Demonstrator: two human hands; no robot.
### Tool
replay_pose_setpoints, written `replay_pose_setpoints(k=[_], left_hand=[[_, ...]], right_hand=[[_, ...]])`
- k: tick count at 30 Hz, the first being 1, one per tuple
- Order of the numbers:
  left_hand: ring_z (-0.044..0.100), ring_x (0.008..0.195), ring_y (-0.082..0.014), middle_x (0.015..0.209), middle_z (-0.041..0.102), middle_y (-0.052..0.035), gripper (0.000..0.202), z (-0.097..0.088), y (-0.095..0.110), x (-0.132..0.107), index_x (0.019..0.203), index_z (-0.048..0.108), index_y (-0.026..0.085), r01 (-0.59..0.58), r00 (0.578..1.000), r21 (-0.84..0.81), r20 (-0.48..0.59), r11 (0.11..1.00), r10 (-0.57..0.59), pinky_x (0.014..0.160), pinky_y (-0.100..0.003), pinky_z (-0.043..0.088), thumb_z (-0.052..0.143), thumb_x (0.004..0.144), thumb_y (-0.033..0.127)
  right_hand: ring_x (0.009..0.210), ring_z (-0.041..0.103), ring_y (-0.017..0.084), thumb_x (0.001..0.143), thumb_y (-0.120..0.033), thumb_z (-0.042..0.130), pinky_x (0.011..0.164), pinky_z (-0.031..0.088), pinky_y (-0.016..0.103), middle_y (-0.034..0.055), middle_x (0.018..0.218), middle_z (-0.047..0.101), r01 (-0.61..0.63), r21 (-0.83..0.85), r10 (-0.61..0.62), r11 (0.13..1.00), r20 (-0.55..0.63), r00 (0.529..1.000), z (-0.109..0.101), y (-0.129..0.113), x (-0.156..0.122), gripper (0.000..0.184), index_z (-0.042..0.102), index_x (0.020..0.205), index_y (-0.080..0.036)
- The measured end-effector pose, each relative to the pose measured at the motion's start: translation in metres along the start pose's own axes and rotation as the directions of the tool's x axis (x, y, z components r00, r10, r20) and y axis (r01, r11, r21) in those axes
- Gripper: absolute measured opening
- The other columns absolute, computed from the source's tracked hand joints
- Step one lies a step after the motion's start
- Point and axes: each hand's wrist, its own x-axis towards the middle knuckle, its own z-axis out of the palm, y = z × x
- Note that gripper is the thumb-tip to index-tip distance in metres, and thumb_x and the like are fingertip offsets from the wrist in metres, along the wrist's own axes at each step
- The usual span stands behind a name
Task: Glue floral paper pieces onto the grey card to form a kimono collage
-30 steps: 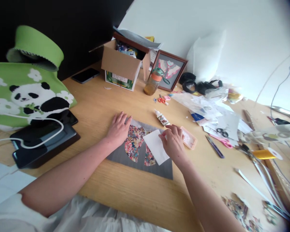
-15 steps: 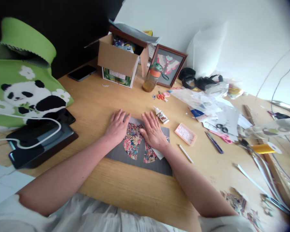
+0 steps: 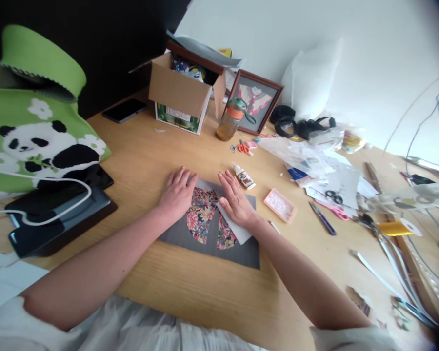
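Note:
A dark grey sheet (image 3: 205, 251) lies on the wooden table with floral fabric pieces (image 3: 198, 222) arranged on it like a small garment. My left hand (image 3: 178, 191) rests flat on the sheet's left side, fingers stretched out and touching the fabric's edge. On the right side my right hand (image 3: 237, 201) lies with fingers extended, over a white piece of paper (image 3: 241, 233) that partly covers the right-hand fabric. Neither hand grips anything. Just beyond the right fingers lies a white glue bottle (image 3: 244, 176) on its side.
Right of the sheet are a pink tray of small beads (image 3: 280, 205), a craft knife (image 3: 322, 218) and pink-handled scissors (image 3: 334, 210). Behind stand a drink bottle (image 3: 231, 119), a picture frame (image 3: 258, 101) and a cardboard box (image 3: 181, 92). A laptop (image 3: 66, 219) lies left.
My right hand has shifted slightly right and down, off the middle of the fabric, uncovering more of it and the white paper. My left hand stays put.

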Motion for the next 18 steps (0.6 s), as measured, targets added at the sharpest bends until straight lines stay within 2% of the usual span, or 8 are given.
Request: replay_pose_setpoints(k=[2, 7, 9, 12, 14, 16, 18], left_hand=[[0.028, 0.147, -0.0334, 0.15, 0.043, -0.0218, 0.059, 0.0, 0.0, 0.0, 0.144, 0.046, 0.006, -0.001, 1.0, -0.002, -0.005, 1.0, 0.001, 0.12, -0.053, 0.025, 0.034, 0.087, 0.0], [0.027, 0.147, -0.0344, 0.151, 0.042, -0.0228, 0.06, 0.003, -0.001, 0.0, 0.144, 0.045, 0.005, -0.004, 1.0, 0.002, 0.0, 1.0, 0.004, 0.121, -0.054, 0.024, 0.033, 0.085, -0.002], [0.027, 0.148, -0.0339, 0.151, 0.042, -0.0225, 0.061, 0.003, -0.002, 0.001, 0.144, 0.045, 0.005, -0.002, 1.0, -0.003, -0.005, 1.0, 0.002, 0.121, -0.054, 0.024, 0.032, 0.085, -0.002], [0.027, 0.148, -0.0336, 0.151, 0.042, -0.022, 0.06, 0.003, -0.001, 0.001, 0.144, 0.045, 0.006, -0.003, 1.0, -0.011, -0.004, 1.0, 0.003, 0.121, -0.053, 0.024, 0.033, 0.085, -0.002], [0.026, 0.148, -0.0336, 0.151, 0.042, -0.0217, 0.061, 0.002, -0.001, 0.0, 0.144, 0.044, 0.005, -0.003, 1.0, -0.012, 0.005, 1.0, 0.003, 0.121, -0.053, 0.023, 0.035, 0.084, -0.002], [0.026, 0.148, -0.0339, 0.151, 0.042, -0.0215, 0.062, 0.001, -0.001, 0.0, 0.144, 0.044, 0.005, 0.001, 1.0, -0.008, 0.012, 1.0, -0.001, 0.122, -0.052, 0.022, 0.035, 0.084, -0.003], [0.026, 0.148, -0.0343, 0.151, 0.042, -0.0214, 0.062, 0.0, -0.001, 0.001, 0.144, 0.044, 0.005, 0.003, 1.0, -0.001, 0.016, 1.0, -0.003, 0.121, -0.053, 0.023, 0.035, 0.083, -0.003]], right_hand=[[0.152, 0.012, 0.027, 0.102, -0.059, 0.018, 0.122, 0.018, 0.054, 0.0154, 0.159, 0.028, -0.009, 0.026, 0.009, 1.0, 0.01, 1.0, -0.001, 0.002, 0.0, 0.071, 0.011, 0.159, -0.018], [0.152, 0.012, 0.027, 0.101, -0.061, 0.011, 0.121, 0.02, 0.054, 0.0127, 0.161, 0.023, -0.007, 0.029, 0.011, 1.0, -0.123, 0.992, -0.025, -0.001, 0.003, 0.072, 0.008, 0.159, -0.019], [0.151, 0.016, 0.029, 0.1, -0.061, 0.012, 0.119, 0.024, 0.056, 0.0148, 0.158, 0.029, 0.0, 0.012, 0.001, 1.0, -0.096, 0.995, -0.023, -0.001, 0.0, 0.073, 0.013, 0.158, -0.017], [0.147, 0.025, 0.031, 0.101, -0.058, 0.02, 0.117, 0.027, 0.057, 0.0179, 0.149, 0.041, 0.019, -0.002, -0.019, 1.0, -0.031, 0.999, -0.014, 0.001, -0.004, 0.068, 0.03, 0.152, -0.014], [0.139, 0.036, 0.032, 0.101, -0.055, 0.029, 0.112, 0.033, 0.056, 0.0182, 0.139, 0.05, -0.014, -0.017, 0.013, 1.0, -0.077, 0.997, -0.012, 0.0, -0.005, 0.059, 0.045, 0.14, -0.015], [0.119, 0.051, 0.031, 0.099, -0.054, 0.04, 0.101, 0.043, 0.052, 0.016, 0.118, 0.06, -0.074, -0.017, 0.072, 0.997, -0.12, 0.99, -0.017, -0.004, -0.008, 0.045, 0.057, 0.118, -0.017], [0.095, 0.058, 0.026, 0.097, -0.051, 0.049, 0.086, 0.049, 0.044, 0.0105, 0.094, 0.063, -0.121, 0.024, 0.123, 0.992, -0.055, 0.991, -0.027, -0.011, -0.015, 0.034, 0.059, 0.097, -0.019]])
